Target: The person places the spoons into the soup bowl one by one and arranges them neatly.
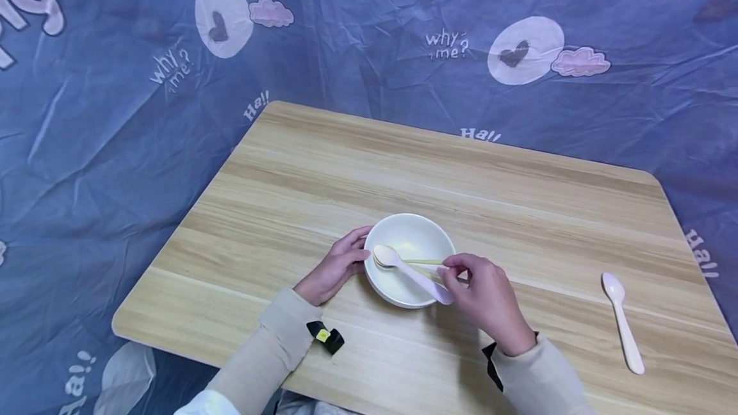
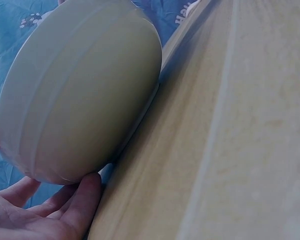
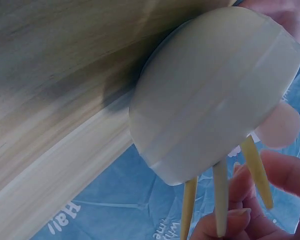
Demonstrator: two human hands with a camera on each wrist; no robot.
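Observation:
A white bowl (image 1: 403,229) stands on the table near its front edge. My left hand (image 1: 334,268) grips its left side, thumb at the rim and fingers low on the outer wall. Inside lies a white spoon (image 1: 419,282), crossing over yellow spoons (image 1: 423,261), with their heads together at the left. The handles lean over the right rim. My right hand (image 1: 487,290) pinches among the handle ends there; exactly which handle it holds is hard to tell. In the right wrist view, two yellow handles (image 3: 257,172) and a pale handle (image 3: 220,195) jut past the bowl beside the fingers.
Another white spoon (image 1: 623,322) lies alone at the right of the wooden table (image 1: 346,165). A blue printed cloth (image 1: 375,50) hangs behind the table and at its sides. A black strap with a yellow mark (image 1: 324,335) is by the left wrist.

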